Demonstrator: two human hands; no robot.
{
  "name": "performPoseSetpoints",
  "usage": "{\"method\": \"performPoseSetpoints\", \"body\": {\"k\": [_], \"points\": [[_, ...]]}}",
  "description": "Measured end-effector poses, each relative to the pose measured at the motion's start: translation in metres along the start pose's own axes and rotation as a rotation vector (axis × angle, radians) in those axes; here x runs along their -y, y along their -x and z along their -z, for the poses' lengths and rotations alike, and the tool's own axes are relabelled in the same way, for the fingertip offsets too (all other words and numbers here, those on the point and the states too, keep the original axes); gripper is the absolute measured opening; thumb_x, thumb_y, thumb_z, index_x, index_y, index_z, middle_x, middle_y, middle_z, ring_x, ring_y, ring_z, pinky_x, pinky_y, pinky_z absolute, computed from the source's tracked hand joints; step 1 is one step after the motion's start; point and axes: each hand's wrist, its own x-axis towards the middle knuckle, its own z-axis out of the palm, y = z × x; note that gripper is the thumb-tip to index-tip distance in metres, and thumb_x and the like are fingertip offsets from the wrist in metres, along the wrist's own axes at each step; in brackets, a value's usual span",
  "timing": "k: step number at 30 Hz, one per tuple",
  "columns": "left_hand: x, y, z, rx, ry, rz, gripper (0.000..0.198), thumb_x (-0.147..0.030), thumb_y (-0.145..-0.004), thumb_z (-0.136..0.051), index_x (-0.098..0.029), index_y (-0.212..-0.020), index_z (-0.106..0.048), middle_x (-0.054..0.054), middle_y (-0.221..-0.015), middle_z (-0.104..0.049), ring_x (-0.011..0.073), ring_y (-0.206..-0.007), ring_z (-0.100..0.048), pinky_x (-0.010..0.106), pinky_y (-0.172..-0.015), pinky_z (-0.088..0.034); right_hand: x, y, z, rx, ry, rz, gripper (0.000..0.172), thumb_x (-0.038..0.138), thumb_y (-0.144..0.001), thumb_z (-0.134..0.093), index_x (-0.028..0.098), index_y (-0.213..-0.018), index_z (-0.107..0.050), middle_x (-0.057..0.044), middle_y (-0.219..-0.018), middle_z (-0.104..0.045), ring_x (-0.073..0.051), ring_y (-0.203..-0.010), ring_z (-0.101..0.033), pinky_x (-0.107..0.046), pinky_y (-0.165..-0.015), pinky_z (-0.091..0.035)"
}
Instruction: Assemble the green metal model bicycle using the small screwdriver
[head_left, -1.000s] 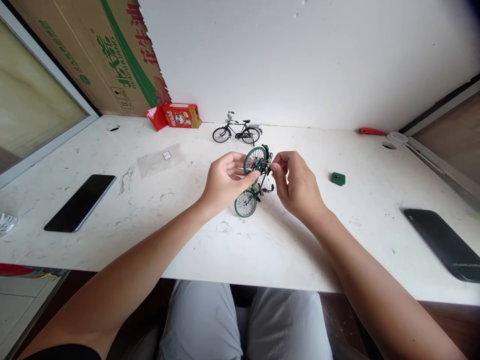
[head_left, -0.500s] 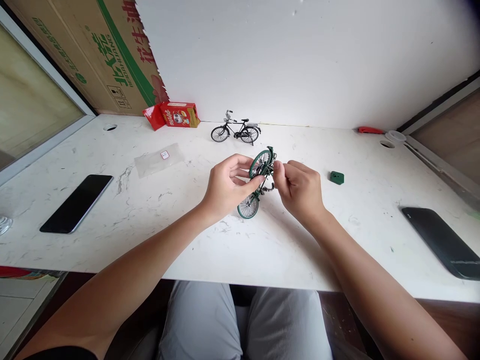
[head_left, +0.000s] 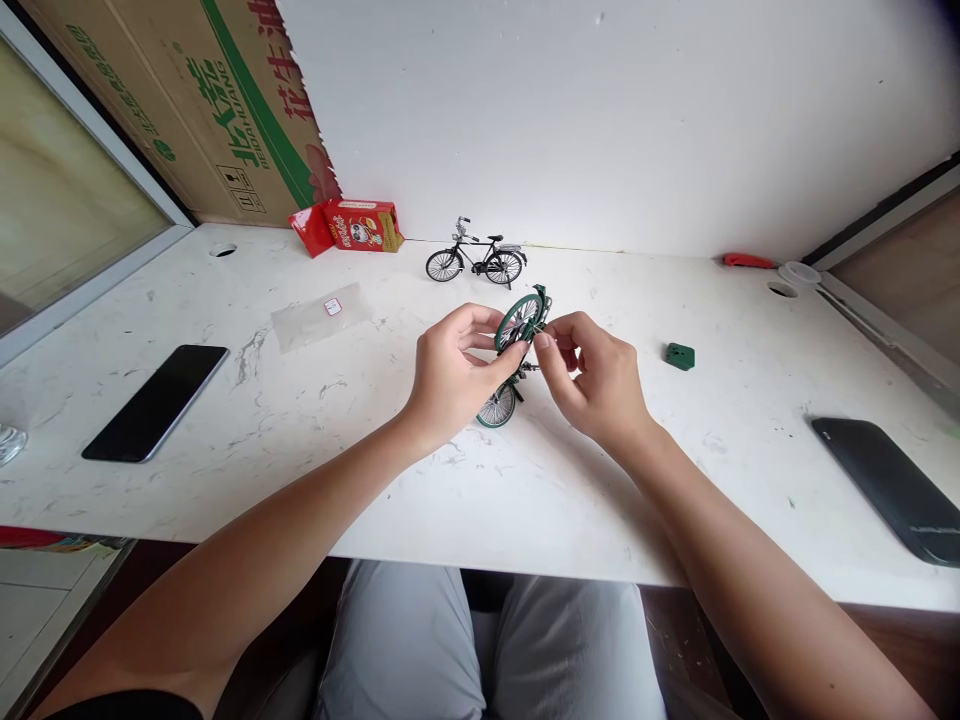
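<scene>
Tilted up on end above the table is a green model bicycle point(head_left: 496, 407), one wheel high and the other low. My left hand point(head_left: 457, 375) is closed on it from the left, its thumb across the middle of the bicycle and its fingers behind the upper wheel. From the right, my right hand point(head_left: 596, 375) pinches at the frame near the upper wheel with thumb and forefinger. What exactly lies between those fingertips is too small to make out. A black model bicycle point(head_left: 474, 262) stands upright behind my hands.
A small green block point(head_left: 679, 356) lies right of my hands. To the left are a clear plastic bag point(head_left: 319, 320), a red box point(head_left: 365, 226) and a phone point(head_left: 156, 403). A black flat object point(head_left: 889, 490) lies at the right; a red item point(head_left: 748, 261) and clear lid point(head_left: 799, 274) sit behind.
My right hand has turned from a fist-like grip, its forefinger now stretched toward the bicycle and the thumb shifted left. The green bicycle has moved up slightly in my left hand's hold.
</scene>
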Motion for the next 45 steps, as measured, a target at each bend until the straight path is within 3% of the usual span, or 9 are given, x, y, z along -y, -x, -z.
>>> {"method": "performPoseSetpoints", "body": {"k": [5,13,16,21,24,29,35,41,45], "points": [[-0.001,0.000,0.001,-0.001,-0.014,-0.033,0.028,-0.030,-0.085,-0.088,-0.020,-0.103,-0.069,0.007,-0.105,-0.080,0.0195,-0.092,-0.078,0.025,-0.065,-0.062,-0.001,0.000,-0.001,0.007,0.046,0.022,0.048,0.050,-0.114,-0.044,0.022,-0.084,-0.068,-0.005,-0.073,-0.069,-0.017,-0.064,-0.059,-0.032,-0.060,-0.040],[0.001,0.004,-0.002,0.018,-0.058,-0.074,0.026,-0.028,-0.085,-0.087,-0.021,-0.104,-0.070,0.006,-0.105,-0.080,0.0207,-0.094,-0.078,0.026,-0.064,-0.062,0.004,0.003,-0.002,0.020,-0.162,-0.174,0.076,0.068,-0.112,-0.035,0.021,-0.061,-0.065,-0.002,-0.053,-0.059,-0.014,-0.052,-0.059,-0.030,-0.053,-0.040],[0.001,0.003,-0.001,0.000,-0.047,-0.066,0.025,-0.028,-0.086,-0.086,-0.021,-0.103,-0.069,0.006,-0.106,-0.079,0.0207,-0.095,-0.078,0.024,-0.062,-0.061,0.003,0.003,-0.001,0.024,-0.157,-0.154,0.071,0.066,-0.113,-0.034,0.021,-0.070,-0.068,-0.001,-0.055,-0.058,-0.013,-0.051,-0.055,-0.030,-0.054,-0.039],[-0.001,0.002,0.001,-0.033,-0.056,-0.071,0.025,-0.030,-0.087,-0.086,-0.021,-0.103,-0.069,0.006,-0.108,-0.079,0.0212,-0.099,-0.078,0.024,-0.064,-0.062,0.004,0.001,0.000,-0.059,-0.080,-0.088,0.049,0.060,-0.109,-0.053,0.022,-0.082,-0.066,-0.001,-0.064,-0.062,-0.013,-0.052,-0.048,-0.031,-0.053,-0.037],[-0.001,0.002,0.001,-0.017,-0.077,-0.092,0.024,-0.029,-0.087,-0.085,-0.021,-0.103,-0.070,0.006,-0.107,-0.079,0.0211,-0.098,-0.078,0.024,-0.063,-0.062,0.005,0.000,0.000,-0.053,-0.058,-0.068,0.056,0.058,-0.111,-0.047,0.022,-0.072,-0.063,-0.002,-0.061,-0.061,-0.013,-0.052,-0.047,-0.032,-0.053,-0.036],[0.000,0.003,0.001,-0.016,-0.096,-0.115,0.023,-0.028,-0.087,-0.085,-0.022,-0.103,-0.070,0.006,-0.106,-0.079,0.0210,-0.097,-0.078,0.024,-0.062,-0.061,0.005,0.001,0.000,-0.009,-0.165,-0.172,0.070,0.061,-0.114,-0.037,0.021,-0.062,-0.062,-0.001,-0.052,-0.053,-0.013,-0.049,-0.050,-0.031,-0.053,-0.037],[0.000,0.002,0.002,-0.020,-0.085,-0.112,0.023,-0.029,-0.087,-0.085,-0.022,-0.103,-0.070,0.006,-0.106,-0.079,0.0218,-0.098,-0.078,0.025,-0.064,-0.062,0.006,0.000,0.000,-0.071,-0.126,-0.123,0.051,0.062,-0.108,-0.052,0.022,-0.081,-0.069,-0.002,-0.064,-0.063,-0.014,-0.054,-0.052,-0.031,-0.053,-0.039],[-0.001,0.004,0.001,0.002,-0.099,-0.123,0.023,-0.027,-0.087,-0.085,-0.022,-0.104,-0.070,0.006,-0.107,-0.079,0.0212,-0.097,-0.078,0.025,-0.063,-0.062,0.009,0.001,0.001,-0.035,-0.172,-0.184,0.069,0.061,-0.113,-0.041,0.021,-0.061,-0.063,0.000,-0.049,-0.051,-0.012,-0.046,-0.049,-0.031,-0.053,-0.037],[-0.001,0.004,0.002,-0.015,-0.104,-0.122,0.022,-0.028,-0.087,-0.085,-0.022,-0.104,-0.070,0.006,-0.106,-0.079,0.0221,-0.099,-0.078,0.025,-0.063,-0.062,0.007,0.001,0.001,-0.031,-0.184,-0.176,0.063,0.064,-0.111,-0.043,0.021,-0.074,-0.070,-0.001,-0.058,-0.060,-0.013,-0.051,-0.051,-0.030,-0.052,-0.038]]}}
